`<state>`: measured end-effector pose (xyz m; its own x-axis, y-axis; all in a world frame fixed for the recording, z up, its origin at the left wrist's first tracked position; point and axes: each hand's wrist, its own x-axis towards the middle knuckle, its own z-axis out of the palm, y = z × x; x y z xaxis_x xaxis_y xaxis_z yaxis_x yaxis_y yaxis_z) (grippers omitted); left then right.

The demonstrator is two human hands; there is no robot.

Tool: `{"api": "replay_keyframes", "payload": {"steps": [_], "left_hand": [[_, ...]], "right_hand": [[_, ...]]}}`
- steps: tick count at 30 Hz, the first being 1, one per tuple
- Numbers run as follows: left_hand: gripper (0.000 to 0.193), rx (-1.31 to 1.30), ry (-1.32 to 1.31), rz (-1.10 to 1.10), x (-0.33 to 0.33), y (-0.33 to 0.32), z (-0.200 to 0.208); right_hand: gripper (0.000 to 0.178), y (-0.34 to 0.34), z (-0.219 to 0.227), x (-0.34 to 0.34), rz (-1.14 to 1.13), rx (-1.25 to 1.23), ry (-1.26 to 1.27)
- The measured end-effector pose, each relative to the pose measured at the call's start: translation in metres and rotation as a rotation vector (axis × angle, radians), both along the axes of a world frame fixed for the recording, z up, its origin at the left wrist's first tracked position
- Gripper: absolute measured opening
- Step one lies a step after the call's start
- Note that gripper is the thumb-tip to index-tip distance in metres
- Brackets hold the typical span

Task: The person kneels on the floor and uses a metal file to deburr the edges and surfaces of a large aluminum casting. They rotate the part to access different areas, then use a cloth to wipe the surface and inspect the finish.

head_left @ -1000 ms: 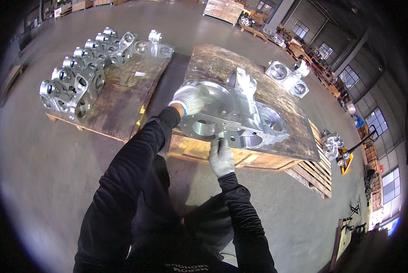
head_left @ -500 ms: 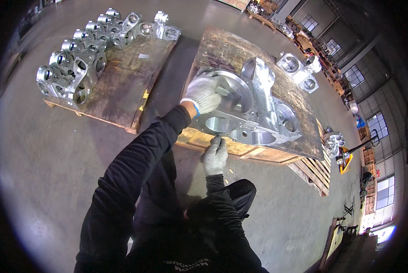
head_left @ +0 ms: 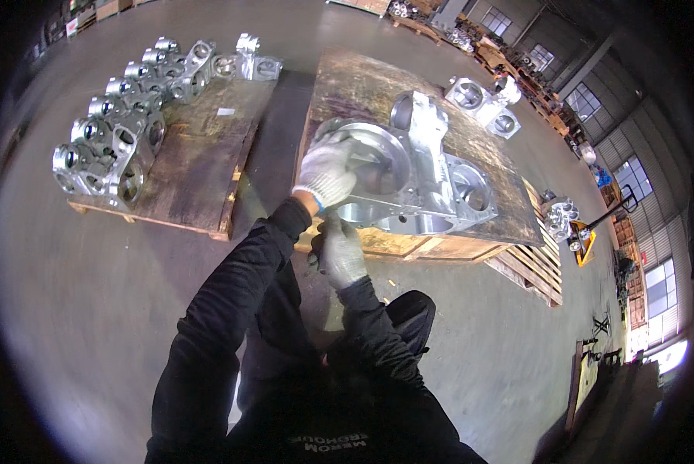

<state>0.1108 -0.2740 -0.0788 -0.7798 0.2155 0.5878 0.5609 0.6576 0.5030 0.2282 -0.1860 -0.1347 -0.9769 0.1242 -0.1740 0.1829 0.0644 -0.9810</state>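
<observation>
A large silvery machined metal casting (head_left: 432, 182), with round bores and a wide ring, lies at the near edge of a brown wooden board. My left hand (head_left: 325, 172), in a white knit glove, is curled over the left side of that ring, its fingers partly blurred. Just below it, in front of the casting's lower left corner, my right hand (head_left: 341, 254) is closed in a grey-white glove. Something small and dark is at its fingers, too hidden to name. Whether it touches the casting I cannot tell.
The wooden platform (head_left: 347, 77) under the casting carries another casting (head_left: 482, 104) at its far right. To the left, several castings (head_left: 119, 124) stand in a row on a second pallet (head_left: 208, 147). A slatted pallet (head_left: 529, 263) and yellow pallet jack (head_left: 585, 243) are at right.
My right hand has moved left and slightly up along the casting's near side, close under my left hand. My left hand has stayed on the ring, shifting slightly. The whole view has shifted.
</observation>
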Motion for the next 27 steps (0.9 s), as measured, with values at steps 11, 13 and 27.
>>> {"api": "replay_keyframes", "payload": {"steps": [11, 13, 27], "left_hand": [[0.049, -0.018, 0.006, -0.107, -0.010, -0.003, 0.003], [0.046, -0.013, 0.011, -0.101, -0.010, -0.003, 0.005], [0.043, 0.036, 0.092, -0.156, -0.001, 0.000, 0.012]], "right_hand": [[0.044, 0.105, 0.067, 0.013, -0.016, 0.089, -0.058], [0.046, 0.111, 0.052, 0.013, -0.007, 0.051, -0.004], [0.042, 0.039, -0.087, 0.007, -0.251, -0.022, 0.117]]}}
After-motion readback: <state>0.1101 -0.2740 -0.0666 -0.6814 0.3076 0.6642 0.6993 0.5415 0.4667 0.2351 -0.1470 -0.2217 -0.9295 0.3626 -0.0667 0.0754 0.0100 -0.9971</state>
